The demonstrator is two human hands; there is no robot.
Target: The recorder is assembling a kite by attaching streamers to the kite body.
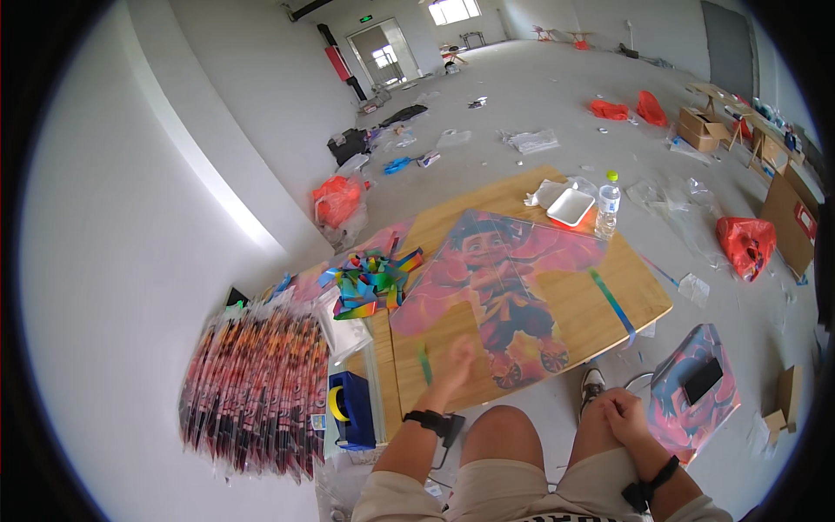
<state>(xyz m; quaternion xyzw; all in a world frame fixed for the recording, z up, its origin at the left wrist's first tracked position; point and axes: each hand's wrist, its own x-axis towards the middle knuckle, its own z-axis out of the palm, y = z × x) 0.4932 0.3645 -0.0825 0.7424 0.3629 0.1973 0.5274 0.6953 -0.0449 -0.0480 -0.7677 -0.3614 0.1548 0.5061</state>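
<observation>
A kite (pixel 500 278) printed with a cartoon figure on pink wings lies flat on the wooden table (pixel 609 326) before me. My left hand (pixel 457 361) is over the near left part of the table, beside the kite's lower body; its fingers are smeared, so I cannot make out their shape. Resting on my right knee, my right hand (pixel 624 413) is curled closed with nothing visible in it. Rainbow ribbons (pixel 370 283) are heaped at the table's left. A blue tape dispenser (pixel 352 411) with a yellow roll stands left of my left forearm.
Many plastic-wrapped kites (pixel 257 387) are stacked at the left. A water bottle (pixel 608 207) and a white tray (pixel 571 208) stand at the table's far edge. Right of my knee, a dark phone (pixel 703 381) lies on a printed surface (pixel 670 383). Bags and cardboard boxes litter the floor.
</observation>
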